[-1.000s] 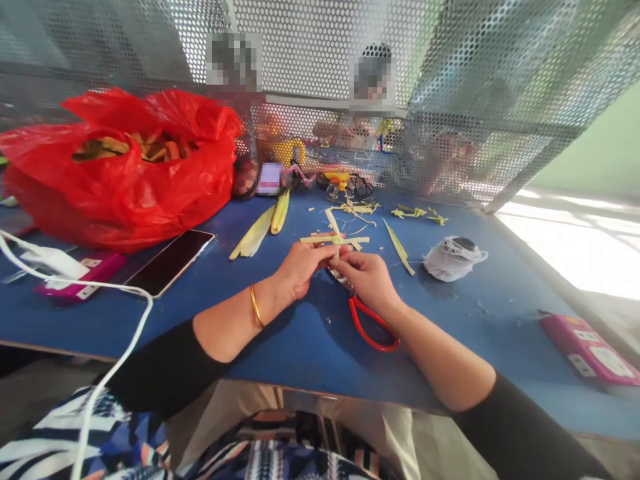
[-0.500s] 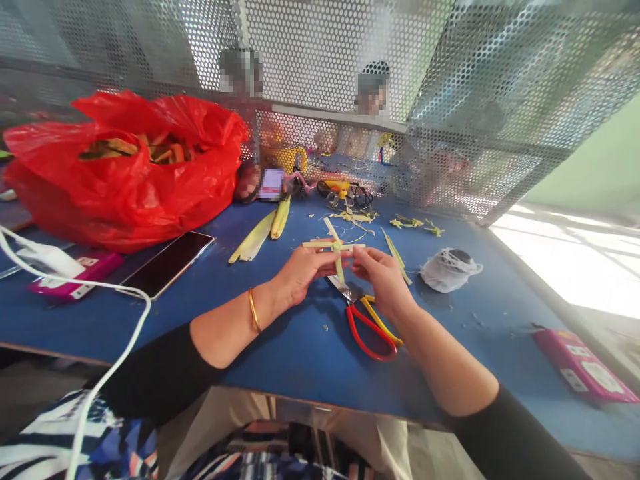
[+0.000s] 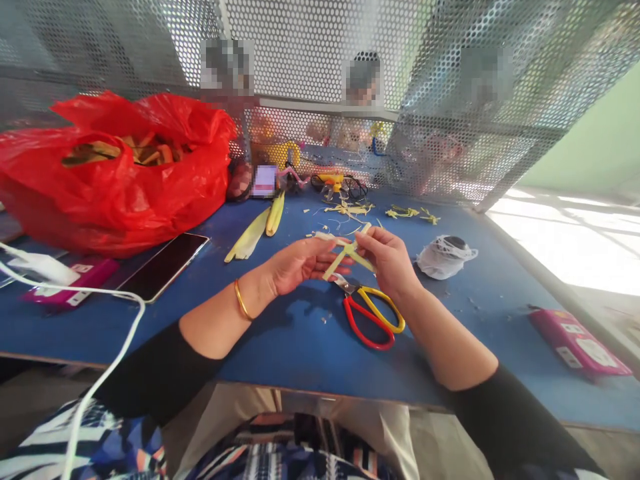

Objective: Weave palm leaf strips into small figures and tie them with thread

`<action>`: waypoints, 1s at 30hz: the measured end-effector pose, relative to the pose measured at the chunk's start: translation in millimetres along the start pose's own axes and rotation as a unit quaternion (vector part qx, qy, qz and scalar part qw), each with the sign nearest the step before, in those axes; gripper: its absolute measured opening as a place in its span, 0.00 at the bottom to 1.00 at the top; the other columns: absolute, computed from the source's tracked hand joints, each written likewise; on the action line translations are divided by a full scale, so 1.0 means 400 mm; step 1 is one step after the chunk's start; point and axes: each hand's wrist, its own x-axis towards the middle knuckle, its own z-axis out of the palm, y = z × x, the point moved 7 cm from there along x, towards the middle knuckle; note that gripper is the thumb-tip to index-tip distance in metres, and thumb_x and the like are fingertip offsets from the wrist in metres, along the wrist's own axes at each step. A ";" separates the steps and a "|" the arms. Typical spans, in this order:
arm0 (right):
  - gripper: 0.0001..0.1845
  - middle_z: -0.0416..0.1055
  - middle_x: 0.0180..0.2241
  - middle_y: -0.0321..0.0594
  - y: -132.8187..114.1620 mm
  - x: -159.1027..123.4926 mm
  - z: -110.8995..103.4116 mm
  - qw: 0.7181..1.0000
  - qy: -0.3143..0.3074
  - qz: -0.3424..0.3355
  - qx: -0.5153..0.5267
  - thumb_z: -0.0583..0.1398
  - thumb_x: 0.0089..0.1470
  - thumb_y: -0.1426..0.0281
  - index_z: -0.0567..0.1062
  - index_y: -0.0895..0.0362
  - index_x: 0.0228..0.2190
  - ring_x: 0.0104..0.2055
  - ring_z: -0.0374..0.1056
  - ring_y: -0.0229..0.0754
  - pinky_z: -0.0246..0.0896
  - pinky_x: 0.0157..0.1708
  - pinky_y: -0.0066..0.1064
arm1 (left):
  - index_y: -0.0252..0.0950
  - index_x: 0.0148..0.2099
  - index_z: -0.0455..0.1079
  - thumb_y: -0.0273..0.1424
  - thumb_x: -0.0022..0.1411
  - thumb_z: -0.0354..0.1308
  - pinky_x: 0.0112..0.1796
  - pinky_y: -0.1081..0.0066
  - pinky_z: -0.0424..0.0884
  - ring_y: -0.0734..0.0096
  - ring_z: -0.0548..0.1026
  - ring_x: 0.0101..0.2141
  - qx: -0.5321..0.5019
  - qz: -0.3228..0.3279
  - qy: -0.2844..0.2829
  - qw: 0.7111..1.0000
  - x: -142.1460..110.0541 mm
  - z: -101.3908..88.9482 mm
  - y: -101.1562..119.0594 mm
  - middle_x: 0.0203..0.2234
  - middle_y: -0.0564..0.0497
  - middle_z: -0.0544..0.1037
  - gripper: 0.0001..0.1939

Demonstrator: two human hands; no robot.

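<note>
In my right hand (image 3: 391, 261), thumb and fingertips pinch one arm of a cross of pale yellow-green leaf strips (image 3: 349, 249), which look like husk. My left hand (image 3: 305, 263) is under and beside the cross, palm up, its fingers stretched out loosely beneath it. On the table just below lie scissors (image 3: 369, 320) with one red and one yellow handle loop, the blades pointing toward the cross and partly hidden by my hands. Beyond my left hand lie a broad pale leaf piece (image 3: 249, 237) and a rolled one (image 3: 275, 213).
On the blue table (image 3: 295, 353) are a red plastic bag (image 3: 165, 193), a dark phone (image 3: 167, 267), a white cable (image 3: 131, 333), pink packs (image 3: 580, 339), a white-wrapped dark spool (image 3: 447, 257) and leaf scraps (image 3: 353, 209). A perforated metal screen (image 3: 310, 53) stands behind; people are beyond it.
The cross has turned from upright to diagonal. My right hand has shifted its pinch to the upper right arm, while my left fingers have loosened and spread under it.
</note>
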 end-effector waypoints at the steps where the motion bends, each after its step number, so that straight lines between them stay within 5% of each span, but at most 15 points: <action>1: 0.20 0.62 0.16 0.29 0.000 -0.003 0.006 1.000 -0.004 -0.013 -0.013 0.70 0.36 0.59 0.66 0.55 0.17 0.21 0.56 0.32 0.52 0.25 0.26 | 0.35 0.45 0.78 0.42 0.50 0.71 0.37 0.68 0.73 0.61 0.81 0.34 0.014 0.005 0.023 1.000 0.003 -0.002 -0.010 0.33 0.42 0.83 0.23; 7: 0.15 0.63 0.18 0.29 0.021 -0.016 0.034 0.992 -0.020 -0.048 -0.111 0.65 0.42 0.59 0.68 0.55 0.19 0.23 0.56 0.33 0.53 0.26 0.28 | 0.32 0.37 0.79 0.31 0.53 0.68 0.23 0.78 0.64 0.78 0.73 0.20 0.077 0.025 0.117 0.990 0.010 -0.010 -0.043 0.24 0.49 0.79 0.09; 16: 0.14 0.65 0.16 0.30 0.042 -0.010 0.011 0.983 0.023 -0.065 -0.171 0.63 0.44 0.61 0.69 0.55 0.16 0.21 0.57 0.34 0.54 0.26 0.29 | 0.34 0.33 0.73 0.29 0.57 0.65 0.20 0.78 0.65 0.78 0.70 0.17 0.112 -0.028 0.105 0.988 0.011 -0.004 -0.061 0.18 0.54 0.74 0.05; 21: 0.21 0.68 0.19 0.34 0.056 0.015 0.005 0.976 -0.028 0.009 -0.217 0.59 0.52 0.53 0.73 0.57 0.22 0.22 0.62 0.35 0.57 0.26 0.29 | 0.34 0.34 0.72 0.33 0.56 0.67 0.22 0.77 0.66 0.78 0.70 0.19 0.063 -0.003 0.166 0.984 0.010 -0.030 -0.045 0.21 0.54 0.74 0.09; 25: 0.18 0.68 0.17 0.33 0.054 -0.009 0.040 0.945 -0.114 0.010 -0.307 0.59 0.55 0.57 0.71 0.56 0.21 0.21 0.62 0.35 0.54 0.25 0.27 | 0.33 0.34 0.72 0.32 0.53 0.70 0.21 0.77 0.64 0.80 0.68 0.19 0.050 0.014 0.208 0.977 0.009 -0.053 -0.032 0.22 0.55 0.73 0.11; 30: 0.17 0.66 0.17 0.31 0.026 -0.035 0.074 0.896 -0.135 -0.070 -0.418 0.57 0.59 0.65 0.70 0.55 0.19 0.22 0.60 0.34 0.50 0.25 0.26 | 0.32 0.37 0.73 0.29 0.52 0.69 0.20 0.77 0.60 0.80 0.66 0.17 0.081 0.023 0.244 0.966 0.016 -0.076 -0.039 0.18 0.56 0.72 0.10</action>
